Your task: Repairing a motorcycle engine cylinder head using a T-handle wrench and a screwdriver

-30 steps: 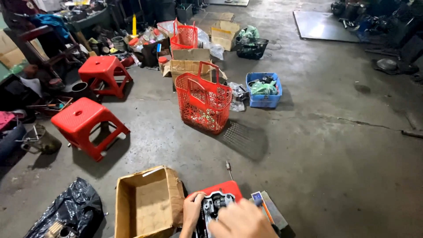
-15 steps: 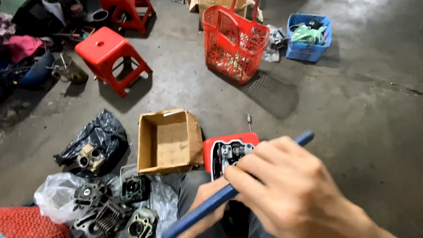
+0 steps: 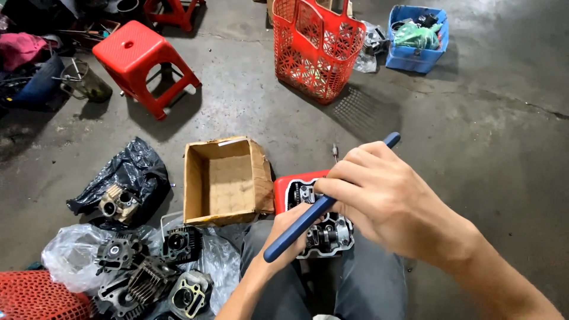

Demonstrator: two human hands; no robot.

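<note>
My right hand (image 3: 388, 204) is closed around a long blue tool handle (image 3: 296, 230) that runs from upper right down to lower left, above my lap. Under it sits a grey metal engine cylinder head (image 3: 329, 234) on a small red stool (image 3: 283, 191) in front of my knees. My left hand (image 3: 283, 237) rests against the left side of the cylinder head and steadies it; the tool handle covers part of its fingers.
An open cardboard box (image 3: 225, 179) lies left of the stool. Several engine parts (image 3: 148, 275) on clear plastic sit at lower left, a black bag (image 3: 127, 178) beside them. Further off stand a red stool (image 3: 142, 62), a red basket (image 3: 317, 47) and a blue crate (image 3: 416, 38).
The view has tilted down from the far floor to my lap. My right hand has come up holding the blue tool handle, and has since shifted slightly up and to the right over the cylinder head.
</note>
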